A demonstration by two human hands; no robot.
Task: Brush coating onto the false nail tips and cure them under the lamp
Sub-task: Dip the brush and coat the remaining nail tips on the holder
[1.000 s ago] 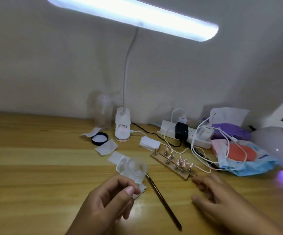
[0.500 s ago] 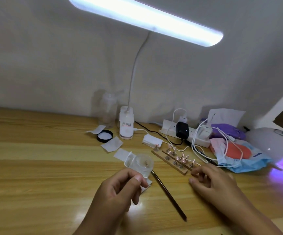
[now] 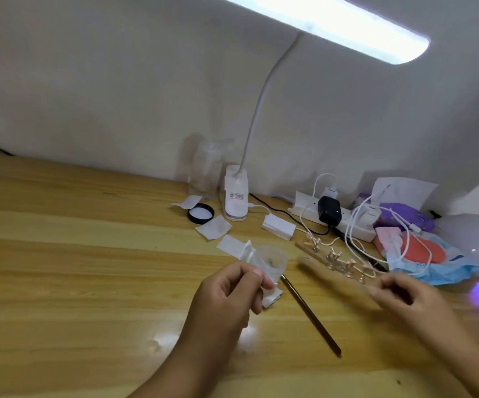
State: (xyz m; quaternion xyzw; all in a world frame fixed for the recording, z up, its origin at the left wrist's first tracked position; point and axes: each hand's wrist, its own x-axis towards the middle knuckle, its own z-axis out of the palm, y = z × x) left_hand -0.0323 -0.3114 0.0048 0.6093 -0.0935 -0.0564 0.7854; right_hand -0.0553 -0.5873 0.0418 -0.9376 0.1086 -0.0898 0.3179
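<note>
Where the pale, grained wooden table (image 3: 89, 268) fills the lower half of the frame, we see the left hand (image 3: 229, 297) at lower centre. Its thumb and fingers pinch a small round jar (image 3: 270, 259) of clear plastic wrapped in crumpled white tissue (image 3: 271, 297). To its right, the right hand (image 3: 404, 294), smeared by blur, curls its fingers round one end of a flat wooden strip (image 3: 327, 272) carrying small coppery stands (image 3: 333, 255). The nail tips are too small for us to make out. A slim dark brush (image 3: 310, 314) lies on the table between the hands. At the right edge sits the smooth white dome of the curing lamp (image 3: 468, 239), with a purple glow beneath it. The white desk lamp base (image 3: 235, 196) bears a red label we cannot read.
</note>
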